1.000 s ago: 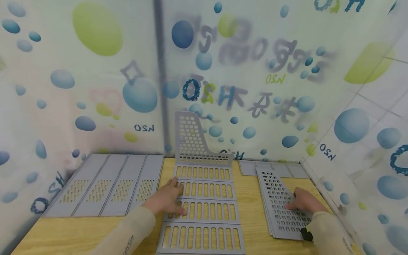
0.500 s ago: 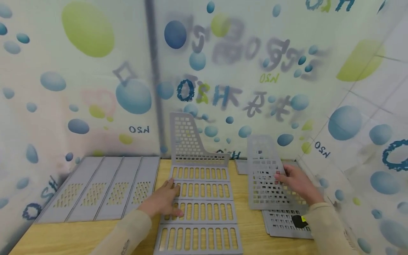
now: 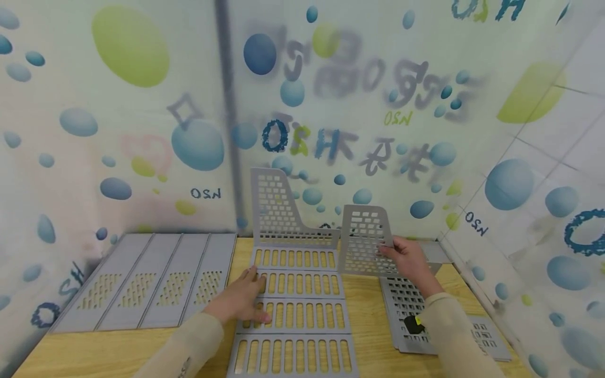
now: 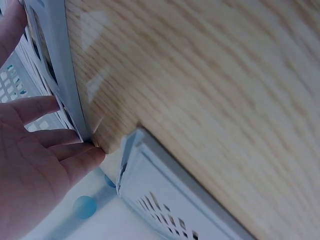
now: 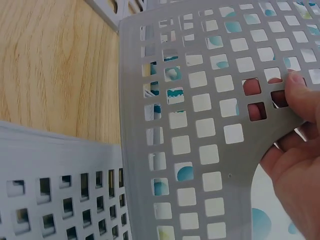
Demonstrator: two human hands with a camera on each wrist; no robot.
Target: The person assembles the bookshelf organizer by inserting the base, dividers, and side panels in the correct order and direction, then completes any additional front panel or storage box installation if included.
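My left hand [image 3: 238, 296] rests on the left edge of a grey slotted panel [image 3: 347, 326] made of several hinged sections, lying flat on the table. The left wrist view shows its fingertips [image 4: 90, 157] touching that edge. At the panel's far end stands a curved, perforated side panel [image 3: 256, 220], upright. With my right hand [image 3: 411, 262] I pinch a matching perforated side panel [image 3: 344, 257] at its inner curve, thumb in front and fingers behind. It is held upright beside the far right corner of the slotted panel. Below it lies a stack of perforated panels [image 3: 402, 345].
To the left, a folding grey panel [image 3: 137, 257] with hole patches lies flat against the back. Part of another plain grey panel [image 3: 435, 251] shows at the back right. Patterned walls [image 3: 331, 79] enclose the wooden table [image 3: 371, 325] behind and at the sides.
My right hand has lifted a perforated side panel off the right stack, tilted it upright and carried it left toward the slotted panel. My left hand stays where it was.
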